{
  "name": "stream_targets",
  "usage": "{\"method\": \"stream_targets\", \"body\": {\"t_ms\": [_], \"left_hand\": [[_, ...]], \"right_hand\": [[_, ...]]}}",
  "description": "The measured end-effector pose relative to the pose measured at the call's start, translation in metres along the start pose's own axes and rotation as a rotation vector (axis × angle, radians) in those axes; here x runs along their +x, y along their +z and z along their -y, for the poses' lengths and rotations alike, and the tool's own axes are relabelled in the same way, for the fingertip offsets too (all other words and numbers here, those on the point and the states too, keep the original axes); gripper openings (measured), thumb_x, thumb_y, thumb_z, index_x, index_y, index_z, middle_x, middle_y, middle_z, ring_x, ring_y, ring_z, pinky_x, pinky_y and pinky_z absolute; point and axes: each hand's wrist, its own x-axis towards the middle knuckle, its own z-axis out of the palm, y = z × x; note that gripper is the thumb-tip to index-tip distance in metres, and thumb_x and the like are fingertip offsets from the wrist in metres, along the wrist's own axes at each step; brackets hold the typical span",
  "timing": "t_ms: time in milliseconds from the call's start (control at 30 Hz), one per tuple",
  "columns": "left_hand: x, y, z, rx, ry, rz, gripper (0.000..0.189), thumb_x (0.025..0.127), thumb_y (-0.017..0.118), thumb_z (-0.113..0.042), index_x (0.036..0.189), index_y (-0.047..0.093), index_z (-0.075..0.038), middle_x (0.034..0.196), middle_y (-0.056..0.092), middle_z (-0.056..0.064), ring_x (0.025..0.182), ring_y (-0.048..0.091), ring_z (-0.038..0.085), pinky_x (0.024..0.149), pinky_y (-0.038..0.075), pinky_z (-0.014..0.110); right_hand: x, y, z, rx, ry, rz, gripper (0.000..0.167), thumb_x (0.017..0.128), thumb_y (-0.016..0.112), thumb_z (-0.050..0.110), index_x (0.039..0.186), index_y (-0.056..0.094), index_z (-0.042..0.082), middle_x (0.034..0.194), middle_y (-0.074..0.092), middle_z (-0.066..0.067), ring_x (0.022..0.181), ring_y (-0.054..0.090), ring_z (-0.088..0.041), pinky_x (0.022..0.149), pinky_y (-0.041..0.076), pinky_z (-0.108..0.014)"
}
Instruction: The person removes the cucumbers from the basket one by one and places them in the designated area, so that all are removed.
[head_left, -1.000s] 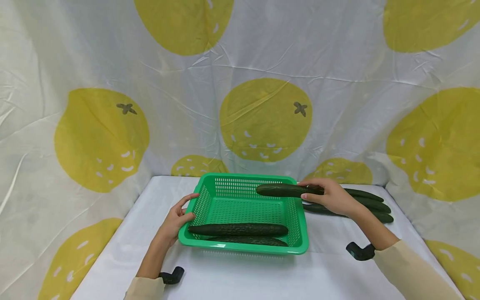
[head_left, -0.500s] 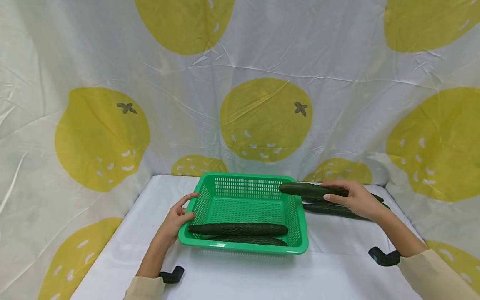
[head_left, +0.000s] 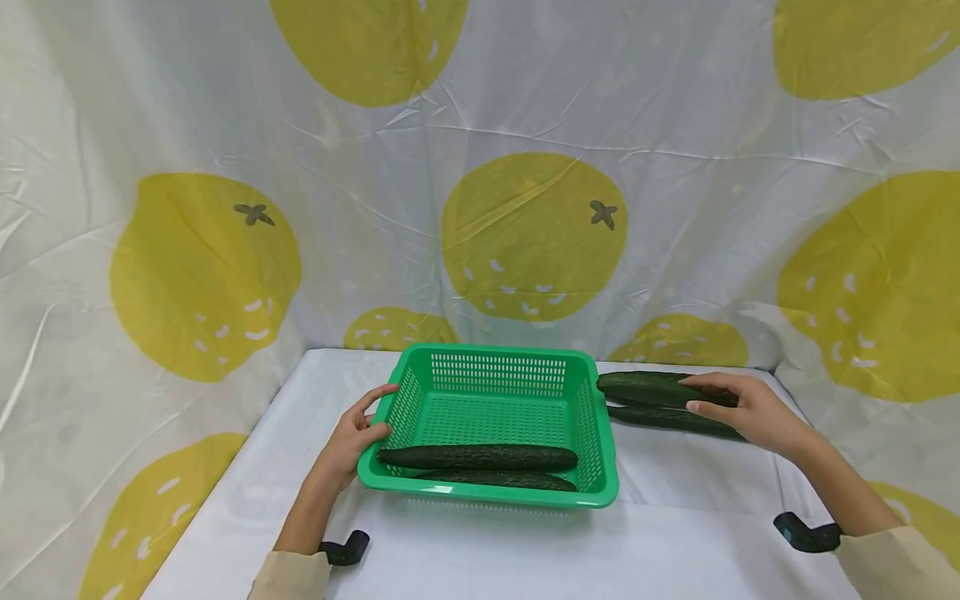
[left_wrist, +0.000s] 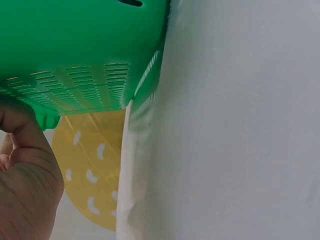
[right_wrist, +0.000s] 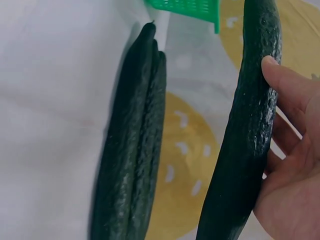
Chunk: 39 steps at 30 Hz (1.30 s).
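Fingers and thumb of my right hand [head_left: 757, 414] grip a long dark green cucumber [right_wrist: 245, 130], held above several other cucumbers [right_wrist: 131, 145] lying side by side to the right of the basket. In the right wrist view a gap shows between the held cucumber and the lying ones. My left hand [head_left: 351, 437] holds the left rim of a green plastic basket [head_left: 487, 502], thumb on the rim. Two cucumbers [head_left: 480, 457] lie lengthwise inside, along the basket's near wall. The left wrist view shows the basket's outer side [left_wrist: 85, 40] and part of that hand.
A white cloth [head_left: 465, 558] covers the table. Behind and at both sides hangs a white curtain [head_left: 360, 225] printed with yellow lemons. Black wrist mounts [head_left: 806, 533] stick out inward from both wrists.
My right hand has carried its cucumber to the right, from over the basket's right part to above the lying cucumbers. The left hand and basket have stayed put.
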Motion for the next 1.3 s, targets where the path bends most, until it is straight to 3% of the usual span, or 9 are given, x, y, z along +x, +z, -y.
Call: {"method": "stream_targets", "body": {"t_ms": [167,400,600,700,800,867,1300], "left_hand": [[0.0,-0.001,0.001,0.0,-0.007,-0.002,0.067,0.097,0.056,0.003,0.158,0.036,-0.017,0.102,0.07,0.021,0.087,0.074,0.02,0.074,0.064,0.035],[-0.001,-0.001,0.001,-0.01,-0.001,-0.002,0.069,0.096,0.057,0.003,0.159,0.036,-0.017,0.097,0.071,0.017,0.086,0.074,0.018,0.072,0.063,0.034],[-0.001,-0.001,0.002,-0.02,0.019,0.015,0.068,0.097,0.055,0.004,0.159,0.034,-0.015,0.103,0.072,0.022,0.085,0.074,0.018,0.07,0.063,0.033],[-0.001,-0.001,0.003,-0.022,0.02,0.018,0.068,0.097,0.055,0.004,0.159,0.034,-0.015,0.104,0.072,0.023,0.084,0.074,0.018,0.07,0.063,0.033],[-0.001,-0.001,0.003,-0.028,0.017,0.017,0.068,0.097,0.055,0.005,0.159,0.034,-0.015,0.102,0.072,0.021,0.084,0.074,0.018,0.07,0.063,0.033],[-0.001,-0.001,0.003,-0.027,0.019,0.017,0.068,0.097,0.055,0.005,0.159,0.035,-0.015,0.1,0.072,0.019,0.084,0.075,0.018,0.07,0.063,0.033],[0.0,-0.001,0.003,-0.032,0.034,0.019,0.068,0.097,0.055,0.006,0.159,0.035,-0.014,0.093,0.072,0.015,0.08,0.073,0.017,0.067,0.062,0.03]], "right_hand": [[-0.007,0.003,-0.013,-0.013,0.031,0.022,0.046,0.099,0.069,0.035,0.141,0.063,0.016,0.142,0.061,-0.019,0.1,0.059,0.0,0.072,0.052,-0.026],[-0.014,0.01,-0.03,-0.007,0.065,0.032,0.047,0.099,0.07,0.036,0.14,0.063,0.016,0.144,0.059,-0.022,0.104,0.058,-0.004,0.072,0.05,-0.026],[-0.017,0.021,-0.049,-0.008,0.072,0.023,0.046,0.096,0.073,0.035,0.137,0.067,0.014,0.139,0.063,-0.022,0.107,0.049,0.013,0.071,0.05,-0.024],[-0.018,0.026,-0.056,-0.042,0.072,0.015,0.044,0.094,0.076,0.036,0.133,0.07,0.017,0.135,0.067,-0.019,0.115,0.059,-0.002,0.076,0.054,-0.026],[-0.019,0.031,-0.062,-0.063,0.079,0.016,0.044,0.093,0.077,0.037,0.131,0.071,0.016,0.133,0.068,-0.019,0.122,0.063,-0.033,0.084,0.057,-0.039],[-0.02,0.034,-0.066,-0.063,0.078,0.019,0.044,0.093,0.077,0.037,0.131,0.071,0.015,0.133,0.067,-0.02,0.125,0.059,-0.046,0.087,0.056,-0.049],[-0.019,0.051,-0.082,-0.067,0.05,0.011,0.04,0.089,0.081,0.033,0.125,0.074,0.018,0.128,0.07,-0.018,0.124,0.059,-0.049,0.091,0.052,-0.064]]}}
